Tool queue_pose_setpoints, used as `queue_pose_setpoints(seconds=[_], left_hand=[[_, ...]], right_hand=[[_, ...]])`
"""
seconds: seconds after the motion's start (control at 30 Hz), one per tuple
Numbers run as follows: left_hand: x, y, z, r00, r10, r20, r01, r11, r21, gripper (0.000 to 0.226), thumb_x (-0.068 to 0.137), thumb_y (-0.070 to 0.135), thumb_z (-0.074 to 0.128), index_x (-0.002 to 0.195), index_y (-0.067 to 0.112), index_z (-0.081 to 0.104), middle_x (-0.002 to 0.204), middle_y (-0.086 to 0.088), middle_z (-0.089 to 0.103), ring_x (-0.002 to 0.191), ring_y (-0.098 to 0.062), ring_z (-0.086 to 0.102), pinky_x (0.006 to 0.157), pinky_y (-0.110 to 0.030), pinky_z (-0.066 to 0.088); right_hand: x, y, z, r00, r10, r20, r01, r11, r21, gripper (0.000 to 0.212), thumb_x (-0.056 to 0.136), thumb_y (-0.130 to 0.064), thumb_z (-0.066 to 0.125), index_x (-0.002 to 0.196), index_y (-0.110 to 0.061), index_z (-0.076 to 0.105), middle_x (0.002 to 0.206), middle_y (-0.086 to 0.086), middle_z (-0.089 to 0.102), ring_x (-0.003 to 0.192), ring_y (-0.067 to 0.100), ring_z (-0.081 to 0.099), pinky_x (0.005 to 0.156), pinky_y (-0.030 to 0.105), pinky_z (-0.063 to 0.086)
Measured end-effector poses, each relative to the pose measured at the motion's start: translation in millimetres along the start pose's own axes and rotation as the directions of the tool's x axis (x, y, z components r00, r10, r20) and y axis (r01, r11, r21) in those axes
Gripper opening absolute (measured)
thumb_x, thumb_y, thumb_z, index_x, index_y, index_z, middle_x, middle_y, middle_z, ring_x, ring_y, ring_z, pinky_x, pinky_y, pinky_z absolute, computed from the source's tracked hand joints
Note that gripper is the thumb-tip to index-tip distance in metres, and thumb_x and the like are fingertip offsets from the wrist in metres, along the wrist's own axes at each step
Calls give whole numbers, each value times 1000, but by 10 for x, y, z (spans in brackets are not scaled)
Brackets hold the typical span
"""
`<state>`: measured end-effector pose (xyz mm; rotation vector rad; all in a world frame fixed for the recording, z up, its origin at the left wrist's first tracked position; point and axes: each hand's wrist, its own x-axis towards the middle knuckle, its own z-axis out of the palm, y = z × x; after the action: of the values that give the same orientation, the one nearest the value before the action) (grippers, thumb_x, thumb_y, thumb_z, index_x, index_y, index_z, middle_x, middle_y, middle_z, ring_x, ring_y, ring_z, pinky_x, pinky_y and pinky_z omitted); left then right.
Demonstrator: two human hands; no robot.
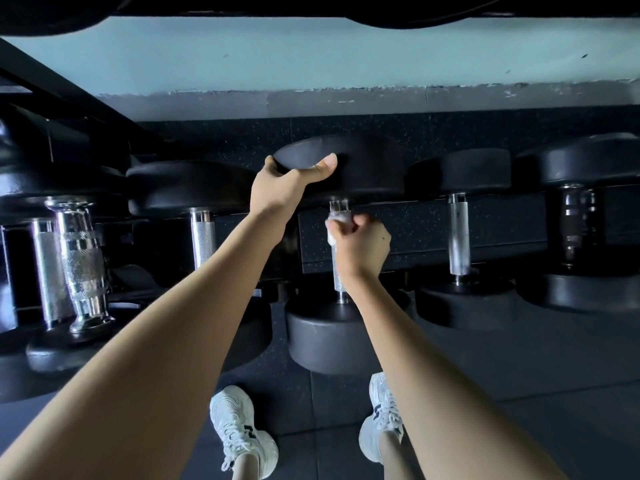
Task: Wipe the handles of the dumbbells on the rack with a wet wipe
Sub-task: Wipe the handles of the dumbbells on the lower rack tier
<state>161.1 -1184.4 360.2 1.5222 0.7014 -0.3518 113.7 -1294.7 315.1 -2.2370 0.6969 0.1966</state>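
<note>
A black dumbbell [367, 168] lies on the rack in the middle of the view, its chrome handle [338, 282] running toward me. My left hand [287, 183] grips the rim of its far head, thumb on top. My right hand [362, 244] is wrapped round the upper part of the handle with a white wet wipe [335, 225] pressed between palm and metal. The wipe shows at the left side of my fist. The near head [329, 337] sits below my right wrist.
More dumbbells line the rack: one to the left [202, 233], two to the right [459, 237] [575, 220], and chrome-handled ones at far left [83, 261]. An upper shelf [311, 8] overhangs. My white sneakers [242, 434] stand on the dark rubber floor.
</note>
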Motion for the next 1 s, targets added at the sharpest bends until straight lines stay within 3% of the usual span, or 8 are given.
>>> queue_pose_setpoints(seconds=[0.1, 0.2, 0.37, 0.53, 0.63, 0.77, 0.87, 1.0], left_hand=[[-44, 37, -10, 1000, -1, 4, 1, 1000, 17, 73, 50, 56, 79, 111, 22, 60, 109, 12, 66, 100, -3, 58, 76, -15, 38], [-87, 59, -30, 1000, -15, 24, 12, 995, 103, 72, 55, 62, 77, 112, 23, 60, 108, 11, 65, 101, -7, 59, 83, -19, 42], [-529, -184, -94, 929, 261, -264, -146, 911, 386, 25, 89, 38, 58, 98, 16, 67, 82, 12, 60, 76, -5, 57, 59, -10, 37], [-917, -639, -152, 967, 153, -203, -115, 976, 186, 8, 86, 15, 65, 85, 15, 73, 72, 5, 70, 64, -9, 66, 60, -22, 53], [-892, -750, 5, 985, 82, -154, -70, 994, 83, 10, 86, 6, 65, 91, 2, 73, 72, 0, 69, 61, -6, 64, 56, -20, 54], [-742, -845, 164, 984, 119, -133, -106, 990, 97, 15, 84, 5, 66, 91, 16, 73, 84, -4, 72, 79, -21, 69, 81, -41, 56], [-600, -905, 249, 989, 68, -131, -56, 994, 91, 20, 85, 19, 69, 104, 12, 72, 89, -12, 73, 87, -31, 69, 85, -42, 54], [-495, -944, 339, 986, 48, -162, -21, 986, 166, 35, 80, 27, 74, 111, 11, 70, 96, -5, 73, 90, -16, 67, 86, -29, 52]], right_hand=[[-150, 145, -153, 994, 27, 103, -13, 991, -136, 33, 79, -29, 69, 61, -9, 50, 48, -5, 38, 44, 5, 35, 43, 9, 35], [-217, 222, -245, 979, 84, 183, -40, 972, -232, 41, 75, -34, 72, 53, -14, 44, 47, -5, 41, 44, 10, 41, 33, 16, 26], [-234, 167, -408, 988, 77, 131, -12, 900, -435, 37, 73, -44, 67, 56, -13, 54, 52, -1, 49, 51, 21, 47, 43, 21, 22], [-320, 159, -346, 993, -81, -89, 66, 985, -157, 22, 75, -43, 71, 83, -22, 72, 83, 2, 69, 89, 25, 60, 63, 29, 36], [-281, 153, -245, 1000, -11, 15, 11, 1000, 19, 18, 72, -29, 73, 84, -17, 68, 80, 1, 68, 83, 22, 60, 68, 29, 40], [-265, 157, -283, 985, 2, 171, -18, 995, 95, 16, 76, -22, 71, 87, -13, 64, 77, -2, 64, 69, 12, 57, 60, 21, 43], [-248, 173, -353, 950, -27, 310, -6, 995, 104, 7, 78, -10, 66, 85, -11, 68, 67, 0, 64, 59, 10, 55, 50, 17, 42], [-279, 260, -492, 951, -95, 294, 72, 994, 88, 14, 83, -5, 60, 92, -4, 71, 86, 11, 71, 79, 22, 65, 70, 31, 50]])
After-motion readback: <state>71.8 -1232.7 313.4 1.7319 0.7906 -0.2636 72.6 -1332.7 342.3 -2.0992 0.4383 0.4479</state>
